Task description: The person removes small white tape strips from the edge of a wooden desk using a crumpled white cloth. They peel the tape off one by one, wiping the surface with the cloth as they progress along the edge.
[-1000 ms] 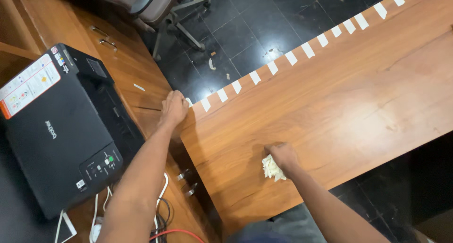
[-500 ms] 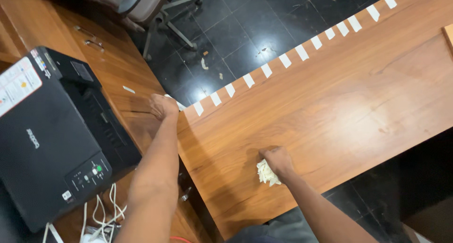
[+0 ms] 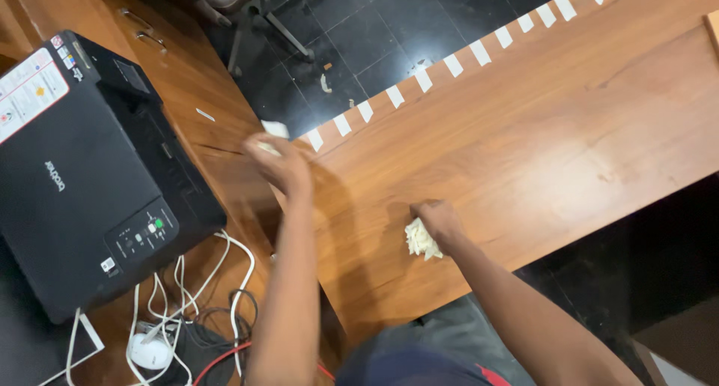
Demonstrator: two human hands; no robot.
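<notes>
- A black boxy printer point(image 3: 90, 184) with a small panel of buttons on its front corner is seen at the far left, standing on a brown wooden side table point(image 3: 217, 143).
- A tangle of white cables point(image 3: 176, 296) and a thin red cable point(image 3: 225, 354) is seen below the printer, beside a round white plug point(image 3: 150, 350).
- The left hand point(image 3: 278, 161) is held at the near corner of a large reddish-brown wooden table point(image 3: 524, 131), over the gap between that table and the side table; its fingers are curled and pressed together on a small white strip of tape point(image 3: 274, 129), which is pinched at the fingertips.
- A row of short white tape strips point(image 3: 395, 96) is stuck at even gaps along the far edge of the large table, running up to the right from just beside the left hand.
- The right hand point(image 3: 437, 220) is pressed palm down on the large table near its front edge, well apart from the left hand; its fingers are closed over a crumpled white cloth wad point(image 3: 419, 241), which lies flat on the wood and shows at the near side of the hand.
- Dark floor tiles point(image 3: 359, 26) are seen beyond the table, with the metal legs of a chair point(image 3: 277, 19) at the top and a scrap of white litter point(image 3: 326, 81) lying on them.
- Grey trousers point(image 3: 442, 333) of the person are seen at the bottom edge, below the table front.
</notes>
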